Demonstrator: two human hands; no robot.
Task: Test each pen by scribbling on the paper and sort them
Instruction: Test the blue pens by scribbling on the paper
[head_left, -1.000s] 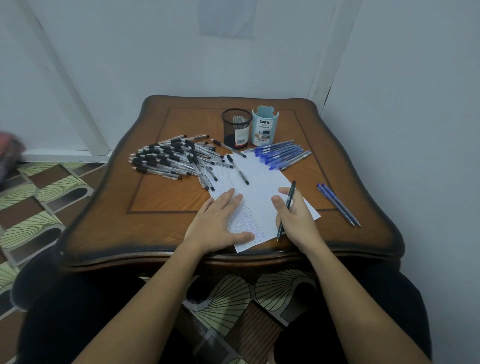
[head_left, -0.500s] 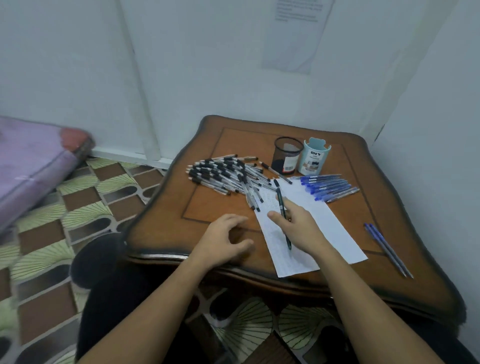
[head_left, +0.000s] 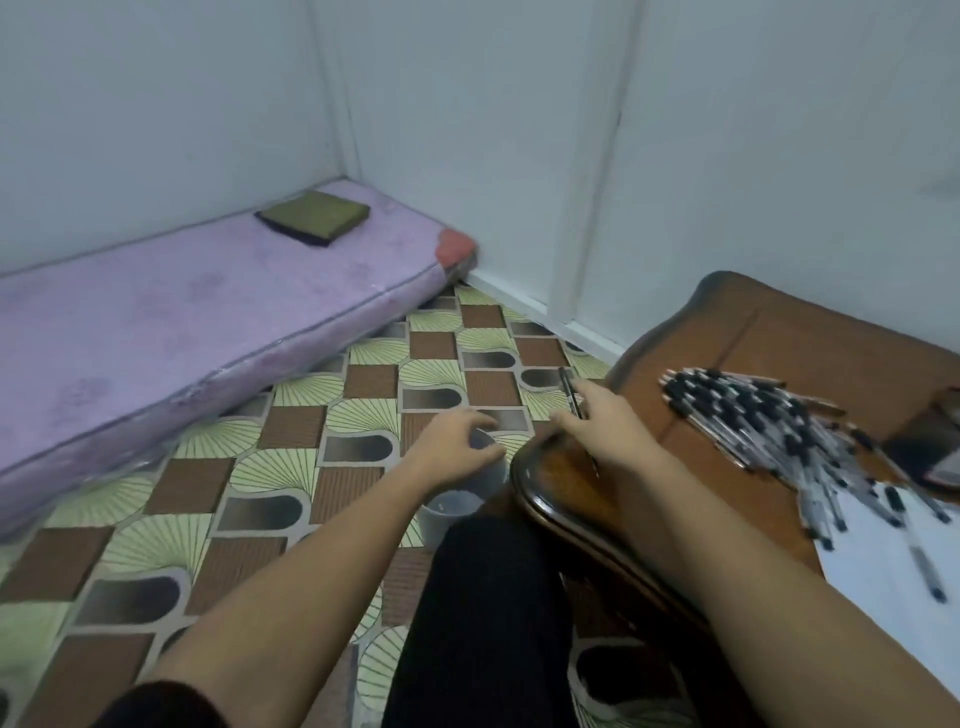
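My right hand (head_left: 605, 423) pinches a black pen (head_left: 570, 391) beyond the left edge of the wooden table (head_left: 561, 493), tip end pointing away. My left hand (head_left: 454, 449) is off the table, its fingers curled over the rim of a translucent plastic cup (head_left: 457, 506) that sits low beside my knee. A heap of several black-capped pens (head_left: 769, 426) lies on the table to the right. The white paper (head_left: 893, 582) shows at the right edge, with a few pens lying on it.
A dark pen holder (head_left: 930, 447) is blurred and cut off at the right. A pink mattress (head_left: 182, 322) with an olive cushion (head_left: 314, 215) lies on the patterned floor at left. My dark-trousered leg (head_left: 483, 597) is under the table edge.
The view swung left, away from the table. My left hand left the tabletop and dropped to the cup. My right hand carried the pen from the paper out past the table's left edge.
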